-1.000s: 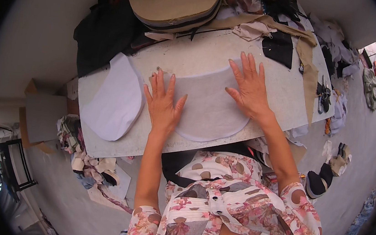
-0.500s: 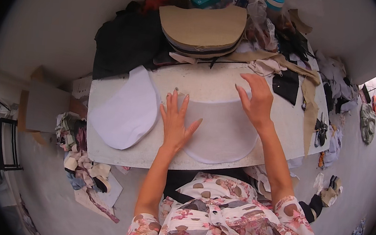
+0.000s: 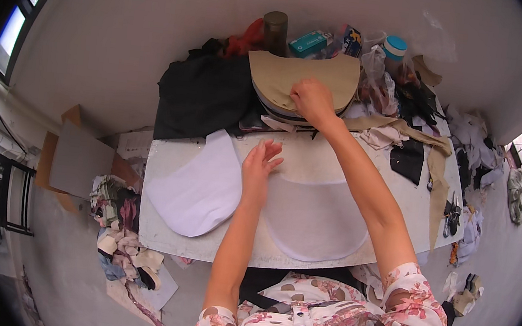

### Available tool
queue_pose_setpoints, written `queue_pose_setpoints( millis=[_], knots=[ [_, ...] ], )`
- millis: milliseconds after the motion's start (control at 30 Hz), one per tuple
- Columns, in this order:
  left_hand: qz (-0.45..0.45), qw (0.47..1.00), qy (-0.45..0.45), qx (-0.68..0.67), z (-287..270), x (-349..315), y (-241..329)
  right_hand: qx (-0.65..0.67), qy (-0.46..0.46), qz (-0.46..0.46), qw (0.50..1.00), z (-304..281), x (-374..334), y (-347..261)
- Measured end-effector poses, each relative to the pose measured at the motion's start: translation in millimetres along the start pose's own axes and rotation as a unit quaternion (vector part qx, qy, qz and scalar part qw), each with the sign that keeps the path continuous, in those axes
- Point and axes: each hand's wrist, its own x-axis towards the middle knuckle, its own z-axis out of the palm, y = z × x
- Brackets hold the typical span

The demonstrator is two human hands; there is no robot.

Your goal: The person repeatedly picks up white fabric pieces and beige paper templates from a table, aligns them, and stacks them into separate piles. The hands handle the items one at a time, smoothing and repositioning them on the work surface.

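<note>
We saw the right hand (image 3: 311, 101) stretched to the upper middle of the frame, its fingers curled down onto the top tan piece (image 3: 302, 77) of a stack of half-round cut pieces (image 3: 280, 104) at the far edge of the white table (image 3: 397, 196). The fingertips pressed into or pinched that tan piece near its lower edge; we could not tell whether they had truly gripped it or only rested on it. The left hand (image 3: 259, 166) lay near the centre of the frame, open and flat with fingers spread, palm down on the table at the upper left edge of a pale grey half-round fabric piece (image 3: 318, 220). That grey piece lay flat on the table in the lower middle, its curved edge reaching towards the near edge of the table. Just beside it, to the left, a white half-round piece (image 3: 198, 185) lay flat, its edge passing close to the left wrist.

Behind the white piece, in the upper left part of the table, sat a heap of black cloth (image 3: 207, 97). Beyond the tan stack, along the wall, stood a dark cylindrical container (image 3: 275, 31), a teal box (image 3: 307, 42) and a jar with a blue lid (image 3: 395, 50). To the right of the right forearm a tan strip of fabric (image 3: 404, 128) and a small black piece (image 3: 409, 159) lay on the table. On the floor at lower left we saw a pile of fabric scraps (image 3: 118, 224) and, above it, flattened cardboard (image 3: 73, 159)
</note>
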Motion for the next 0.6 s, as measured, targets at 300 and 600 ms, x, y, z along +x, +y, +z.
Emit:
queue_pose_setpoints(
  millis=[300,600],
  knots=[
    [-0.04,0.992,-0.017,-0.116,-13.7,81.7,13.8,0.094,-0.212,-0.126,0.965,-85.9,-68.3,-43.5],
    [0.394,0.836,-0.026,0.381,33.4,24.1,59.4,0.213,-0.101,-0.187,0.954,-53.6,-4.7,-26.3]
  ],
)
